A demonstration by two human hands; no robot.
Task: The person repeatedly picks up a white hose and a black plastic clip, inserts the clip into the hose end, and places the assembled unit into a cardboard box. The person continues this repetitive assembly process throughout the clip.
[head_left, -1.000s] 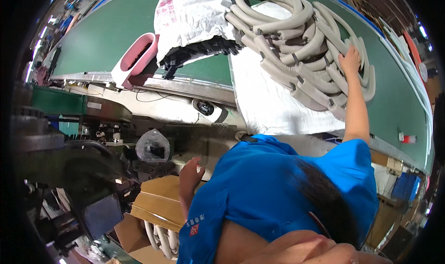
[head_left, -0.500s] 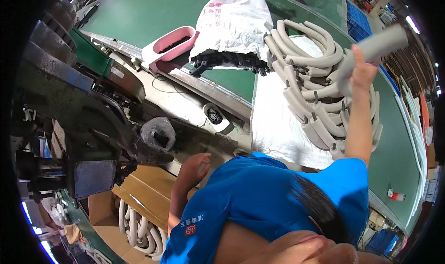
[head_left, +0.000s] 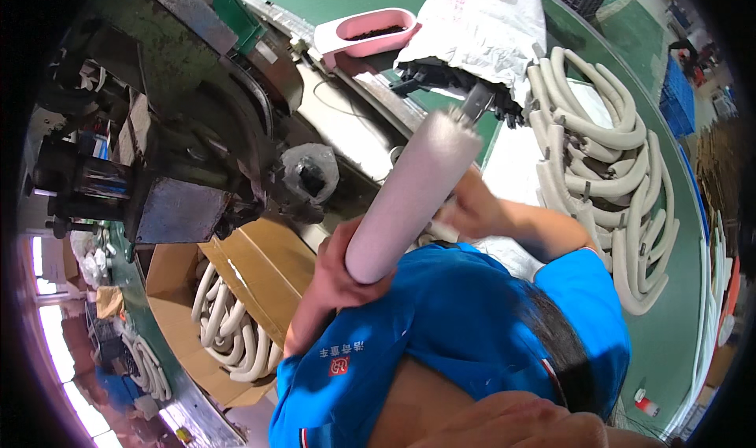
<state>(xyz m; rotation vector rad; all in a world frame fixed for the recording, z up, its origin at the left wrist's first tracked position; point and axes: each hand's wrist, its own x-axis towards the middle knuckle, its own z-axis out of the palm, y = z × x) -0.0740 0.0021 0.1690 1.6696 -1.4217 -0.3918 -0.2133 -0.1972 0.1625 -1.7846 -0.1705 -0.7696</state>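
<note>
A thick pale grey foam-covered tube [head_left: 413,196] stands at a slant close in front of me. A flat dark metal end [head_left: 476,101] sticks out of its far tip. My left hand [head_left: 342,271] is wrapped round its near end. My right hand [head_left: 472,208] is beside the tube's right side; its fingers are blurred and partly behind the tube, so their grip is unclear. Beyond the tube's tip, black strip-like parts [head_left: 453,82] spill from the mouth of a white woven sack [head_left: 480,31].
Many curved foam tubes [head_left: 587,133] lie piled on the green table [head_left: 661,353] at right. A pink tub [head_left: 378,32] of small black pieces is at its far edge. A heavy machine [head_left: 177,200] stands left, above a cardboard box [head_left: 260,271] of foam tubes.
My right hand has come in from the pile at right with a foam tube. The left hand, free before, now grips its near end. My view has turned left.
</note>
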